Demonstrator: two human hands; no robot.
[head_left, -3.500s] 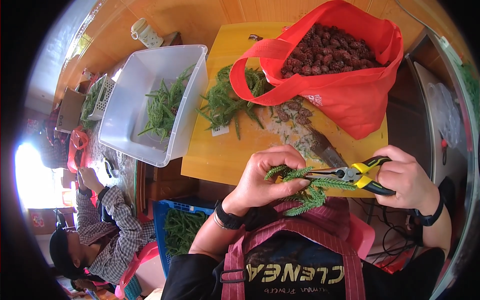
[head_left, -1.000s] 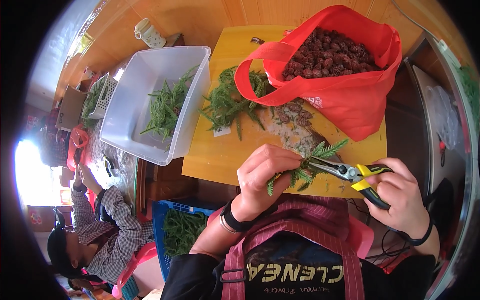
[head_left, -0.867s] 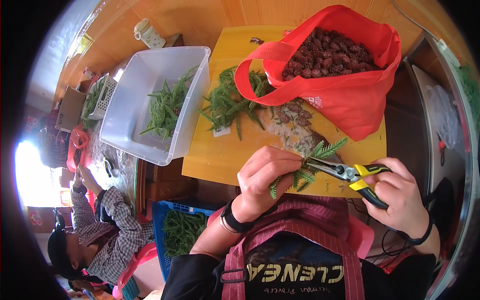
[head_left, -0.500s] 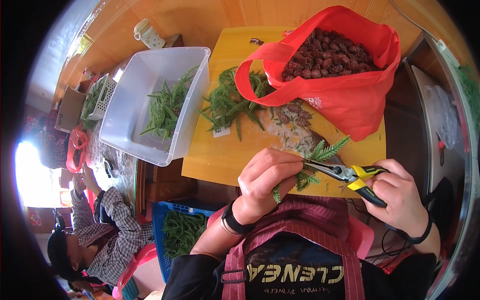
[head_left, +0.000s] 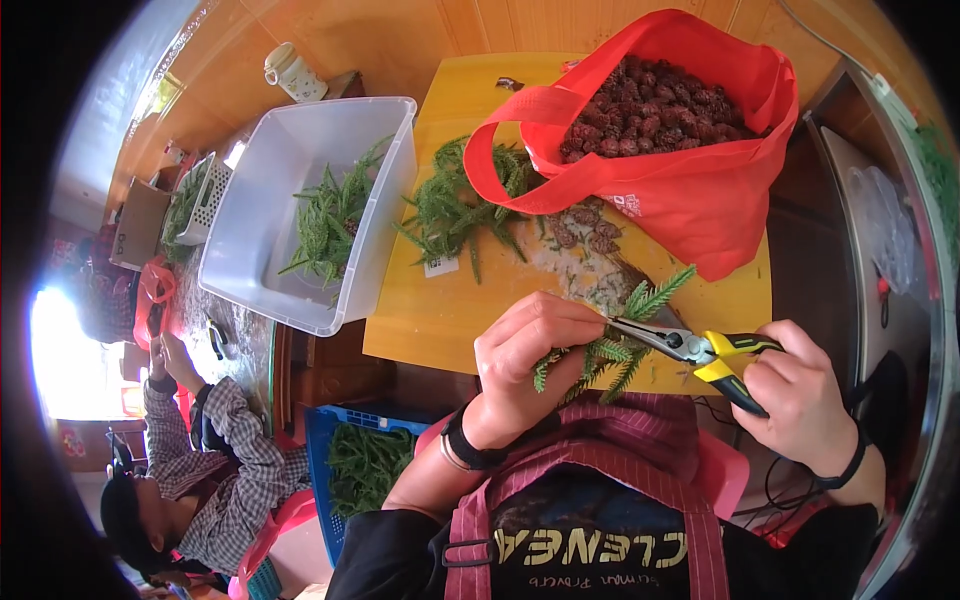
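Note:
My left hand (head_left: 530,355) is closed round a green needle-leaved sprig (head_left: 660,293), the thumb and index finger pinched at its middle. Fronds stick out up to the right and down below the fingers. In my right hand (head_left: 805,410) are long-nose pliers (head_left: 690,347) with yellow and black handles. Their jaw tips reach the left fingertips at the sprig; whether they grip a stem or wire there is too small to tell. Beyond my hands, a pile of green sprigs (head_left: 455,210) and a few loose brown cones (head_left: 600,235) lie on the yellow board (head_left: 430,335).
A red cloth bag (head_left: 715,220) full of small cones stands at the far right of the board. To the left is a clear plastic bin (head_left: 255,285) with sprigs inside. A blue crate (head_left: 320,450) of greenery sits lower left, near a co-worker in a checked shirt (head_left: 245,440).
The sprig has turned in my left fingers, and more fronds now show below them. The pliers stay at nearly the same place. The co-worker's hands have shifted slightly.

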